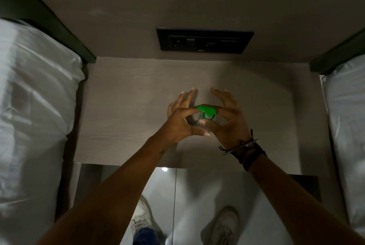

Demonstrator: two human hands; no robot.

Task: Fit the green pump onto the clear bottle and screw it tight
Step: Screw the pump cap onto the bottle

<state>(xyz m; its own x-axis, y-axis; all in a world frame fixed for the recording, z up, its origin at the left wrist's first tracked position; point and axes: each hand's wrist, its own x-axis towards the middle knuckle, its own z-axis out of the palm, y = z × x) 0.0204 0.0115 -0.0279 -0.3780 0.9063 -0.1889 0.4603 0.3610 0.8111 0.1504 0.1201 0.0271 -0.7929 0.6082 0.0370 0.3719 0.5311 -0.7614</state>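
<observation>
**Pump seated, tightening in hand**

Bedding [33, 96] lies far left, a pillow edge against the worktop [128, 96]. The left hand [178, 124] pinches the clear bottle [198, 123] between thumb and forefinger, its other fingers spread open. Over the middle of the worktop, the green pump [207, 112] sits on the bottle's neck, nozzle pointing left. The right hand [227, 120] grips the pump's collar with thumb and forefinger (remaining fingers fanned out). A wall socket panel [204, 40] sits beyond, and more bedding [347, 106] lies far right.

The step looks like screwing down. Next, the right hand should twist the collar while the left holds the bottle steady; whether the threads have caught cannot be told.
</observation>
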